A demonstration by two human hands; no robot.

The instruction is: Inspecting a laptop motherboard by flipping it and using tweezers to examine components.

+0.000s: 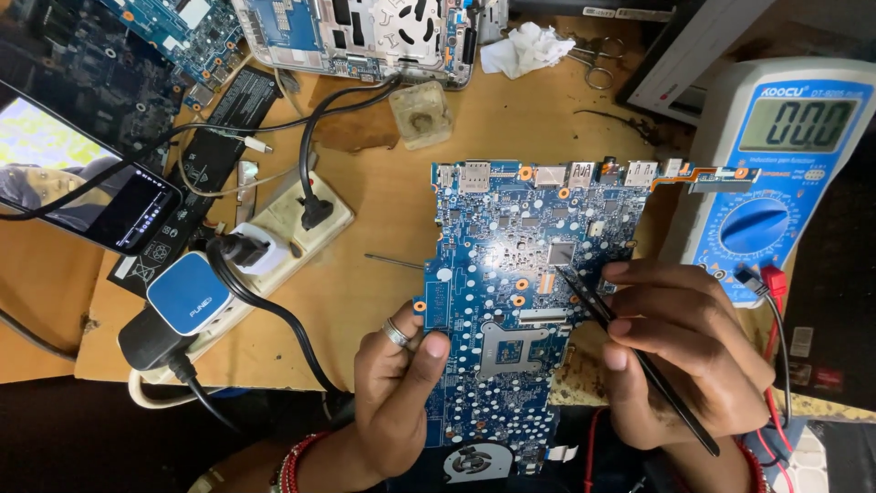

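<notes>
Blue is the colour of the board [520,301] we are working on: a laptop mainboard lying near the middle of the worktop [383,210], its lower end reaching toward us over the edge. Our left hand [397,393] steadies it from the left, the grip pressed onto the board's edge with the thumb lying on the top face beside the square socket [509,351]; a ring [397,333] sits on one finger and red beaded bands [297,461] circle the wrist. Our right hand [684,351] comes in from the right, its grip pinching a thin black probe [639,361] like a pen. The probe slants up and left, and its tip rests on the board just below a small grey chip [561,253].

Right of the board stands a blue-and-white multimeter [776,173] with a round dial; red and black leads [776,301] run from its lower edge down past our right wrist. Left of the board lies a white power strip [283,228] with a black plug and a blue-and-white charger [189,292] seated in it, black cables curling away. Farther left a phone [82,183] with a lit screen lies at a slant. Along the top we see an opened laptop chassis [365,36], a crumpled white tissue [525,46] and small scissors [593,59]. A round fan [474,461] shows at the board's lower end.
</notes>
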